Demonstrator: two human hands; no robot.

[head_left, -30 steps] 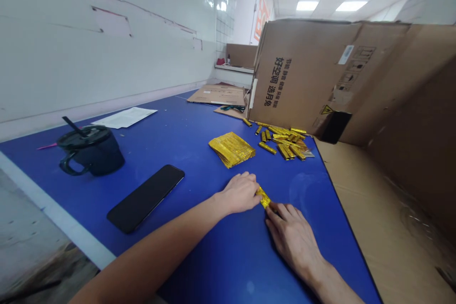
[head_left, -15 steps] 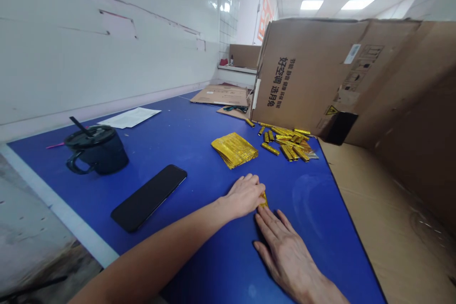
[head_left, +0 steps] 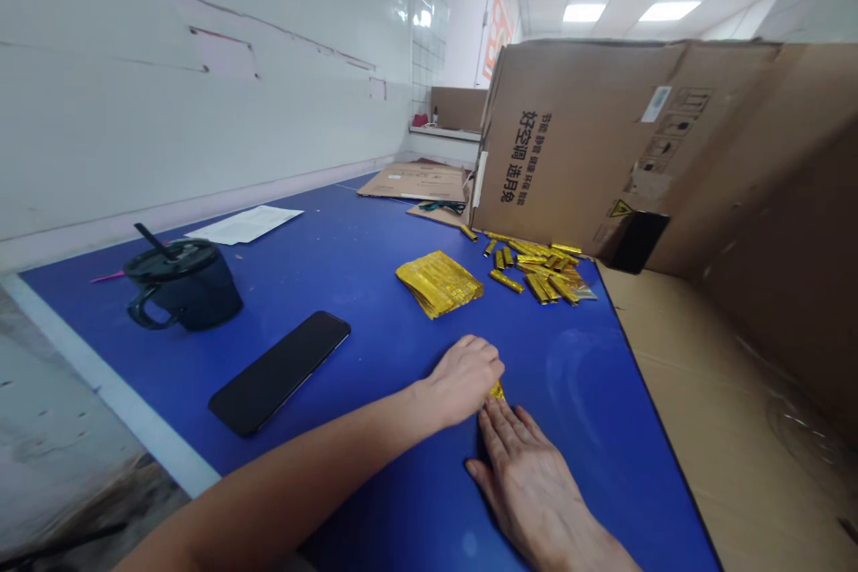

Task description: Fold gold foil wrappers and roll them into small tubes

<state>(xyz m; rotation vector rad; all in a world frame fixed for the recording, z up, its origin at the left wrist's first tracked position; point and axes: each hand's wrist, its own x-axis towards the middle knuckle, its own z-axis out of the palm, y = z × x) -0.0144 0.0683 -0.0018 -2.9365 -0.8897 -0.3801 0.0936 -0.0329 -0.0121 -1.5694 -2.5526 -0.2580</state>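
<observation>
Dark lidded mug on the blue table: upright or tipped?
Upright: the dark lidded mug stands on its base, lid on top, black straw poking up.

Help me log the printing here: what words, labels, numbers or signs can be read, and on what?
"好空调 选月兔": large, on the cardboard box.
"节能 静音 健康 环保": smaller, beside it; last word unclear.
Yellow warning triangle and handling symbols, same box: fine detail unreadable.
Box's white label, papers: too small.
Orange lettering, background: blurred.
</observation>
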